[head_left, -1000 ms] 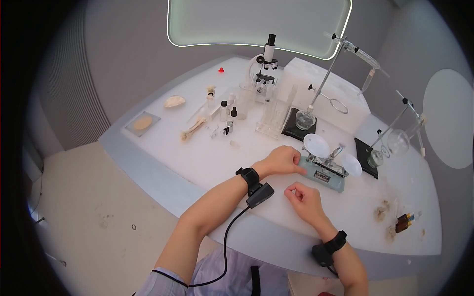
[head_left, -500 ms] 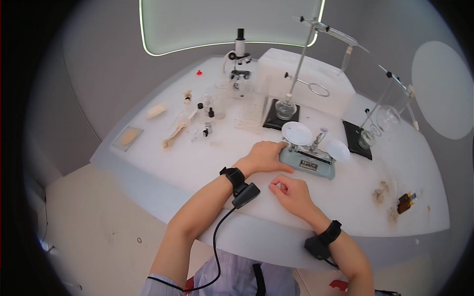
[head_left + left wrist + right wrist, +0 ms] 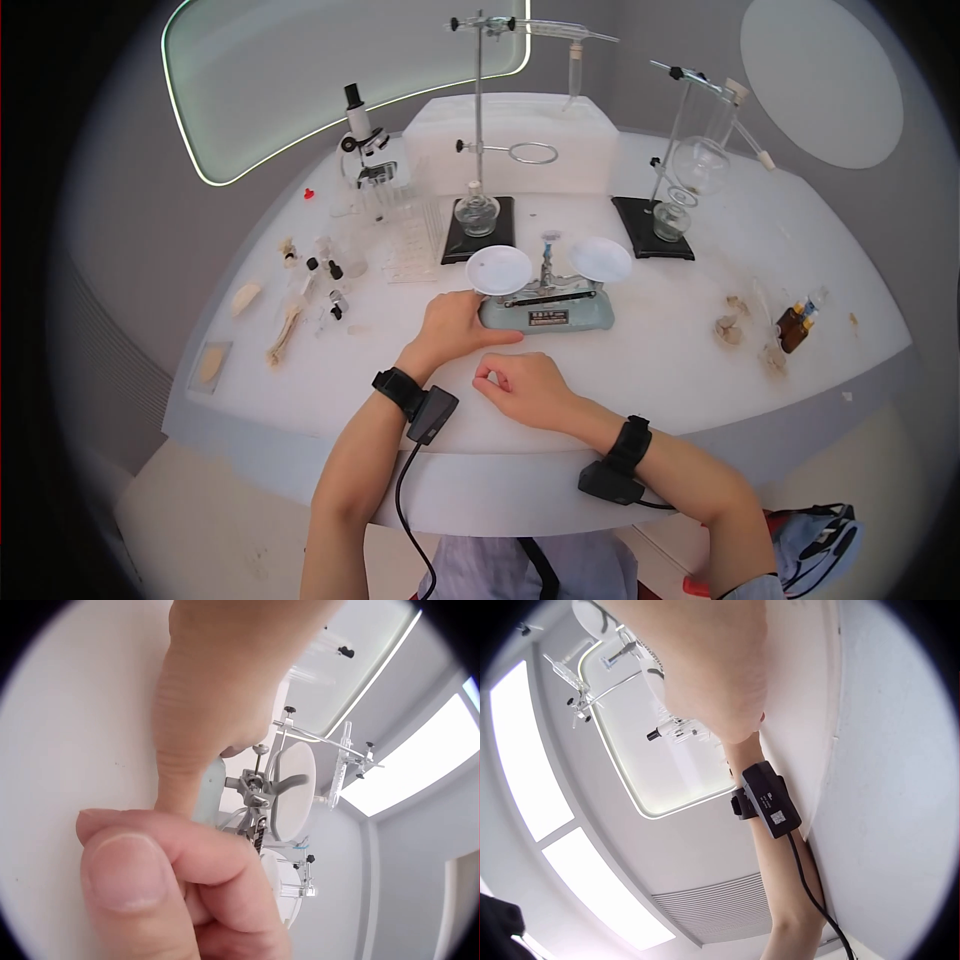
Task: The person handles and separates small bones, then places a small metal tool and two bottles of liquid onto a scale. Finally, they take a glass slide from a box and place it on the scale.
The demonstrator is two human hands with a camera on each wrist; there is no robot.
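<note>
My left hand [image 3: 450,325] grips the left end of a pale green balance scale [image 3: 590,317], thumb along the base's front and the other fingers hidden behind it. Two white pans [image 3: 500,270] sit on top of the scale at about the same height. Just in front of it, my right hand [image 3: 530,388] is loosely curled, thumb against index finger, with nothing visible in it. In the left wrist view, the right hand's thumb [image 3: 127,874] is large and near, and part of the scale's metal beam [image 3: 255,787] shows behind the left hand.
Behind the scale stand two black-based stands [image 3: 500,245], [image 3: 640,230] with glassware and a white block [image 3: 540,150]. A microscope [image 3: 370,160], small bottles [image 3: 335,270] and a bone-like piece [image 3: 285,338] are at left. Brown bottles [image 3: 793,328] and dried roots [image 3: 730,325] lie at right.
The head view has turned to the right, so the scale and table things sit further left in the picture. My left hand stays on the scale; the right stays curled close by.
</note>
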